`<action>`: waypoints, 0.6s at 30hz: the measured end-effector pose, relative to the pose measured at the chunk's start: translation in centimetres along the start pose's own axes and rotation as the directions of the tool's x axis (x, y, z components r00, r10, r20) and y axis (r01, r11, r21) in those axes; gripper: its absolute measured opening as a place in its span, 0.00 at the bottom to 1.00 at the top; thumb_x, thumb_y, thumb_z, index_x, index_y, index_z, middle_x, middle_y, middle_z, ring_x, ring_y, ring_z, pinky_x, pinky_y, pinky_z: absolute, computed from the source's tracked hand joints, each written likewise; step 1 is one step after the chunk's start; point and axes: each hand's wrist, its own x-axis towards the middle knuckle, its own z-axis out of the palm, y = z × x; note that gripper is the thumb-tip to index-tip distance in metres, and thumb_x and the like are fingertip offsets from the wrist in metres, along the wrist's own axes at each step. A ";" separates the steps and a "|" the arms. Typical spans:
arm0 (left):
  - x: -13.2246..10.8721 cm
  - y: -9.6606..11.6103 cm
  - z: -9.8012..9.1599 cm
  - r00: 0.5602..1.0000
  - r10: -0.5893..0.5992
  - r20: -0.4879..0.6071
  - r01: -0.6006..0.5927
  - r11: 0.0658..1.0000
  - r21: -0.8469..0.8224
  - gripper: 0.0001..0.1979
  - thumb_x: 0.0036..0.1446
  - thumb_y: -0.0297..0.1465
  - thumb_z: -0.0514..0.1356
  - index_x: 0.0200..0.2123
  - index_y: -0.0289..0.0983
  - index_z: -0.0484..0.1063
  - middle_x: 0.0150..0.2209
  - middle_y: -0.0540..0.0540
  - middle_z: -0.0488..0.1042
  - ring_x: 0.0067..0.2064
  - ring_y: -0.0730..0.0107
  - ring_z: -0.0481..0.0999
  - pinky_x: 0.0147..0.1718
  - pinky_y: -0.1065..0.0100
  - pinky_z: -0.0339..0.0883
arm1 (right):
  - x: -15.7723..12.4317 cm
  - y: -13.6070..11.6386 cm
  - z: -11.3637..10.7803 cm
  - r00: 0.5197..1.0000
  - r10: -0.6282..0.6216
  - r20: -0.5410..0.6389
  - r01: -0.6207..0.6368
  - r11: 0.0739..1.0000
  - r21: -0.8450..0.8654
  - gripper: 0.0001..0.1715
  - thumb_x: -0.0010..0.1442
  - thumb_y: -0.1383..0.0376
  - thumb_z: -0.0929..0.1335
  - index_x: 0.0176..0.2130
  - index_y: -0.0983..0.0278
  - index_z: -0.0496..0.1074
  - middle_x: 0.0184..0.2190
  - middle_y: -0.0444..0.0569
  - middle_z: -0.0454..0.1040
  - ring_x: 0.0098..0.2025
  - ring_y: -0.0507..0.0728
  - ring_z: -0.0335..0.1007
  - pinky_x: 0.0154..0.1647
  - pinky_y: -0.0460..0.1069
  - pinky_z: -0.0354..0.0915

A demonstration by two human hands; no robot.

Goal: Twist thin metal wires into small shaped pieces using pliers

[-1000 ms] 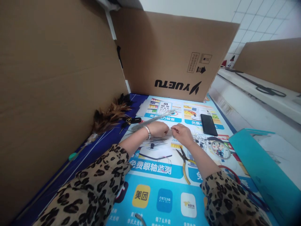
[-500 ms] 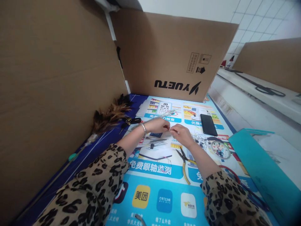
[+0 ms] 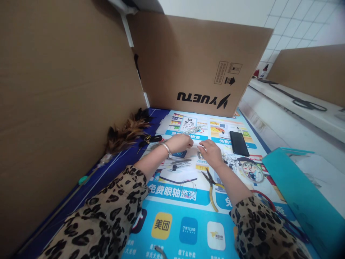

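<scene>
My left hand (image 3: 180, 143) is closed, thumb and fingers pinched together. Whatever thin thing is in that pinch is too small to make out. A short gap separates it from my right hand (image 3: 211, 152), whose thumb and index finger stand slightly apart with nothing visible between them. Beneath my hands lie several thin dark wire-like strips (image 3: 180, 163). A bundle of thin silvery rods (image 3: 192, 130) rests just beyond my left hand. Pliers with yellow handles (image 3: 211, 190) lie open on the printed sheet, below my right wrist.
A black phone (image 3: 239, 143) lies at the right, near a clear round dish (image 3: 252, 171) and a teal box (image 3: 302, 198). Brown feathers (image 3: 125, 133) rest along the left cardboard wall (image 3: 67, 79). Another cardboard panel (image 3: 199, 61) stands at the back. Scissors (image 3: 309, 104) lie on the right ledge.
My hands, nearly touching before, have drawn slightly apart. The right one moved a little to the right and its fingertips loosened. The things on the sheet stay where they were.
</scene>
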 end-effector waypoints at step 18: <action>0.1 2.2 0.9 0.991 0.053 -0.125 -0.033 0.987 0.157 0.10 0.55 0.25 0.50 0.32 0.37 0.71 0.33 0.43 0.71 0.35 0.65 0.71 0.31 0.68 0.59 | -0.1 -1.5 -0.8 0.976 -0.192 0.104 0.218 0.902 -0.373 0.12 0.58 0.71 0.59 0.32 0.66 0.71 0.31 0.52 0.67 0.37 0.57 0.56 0.39 0.51 0.52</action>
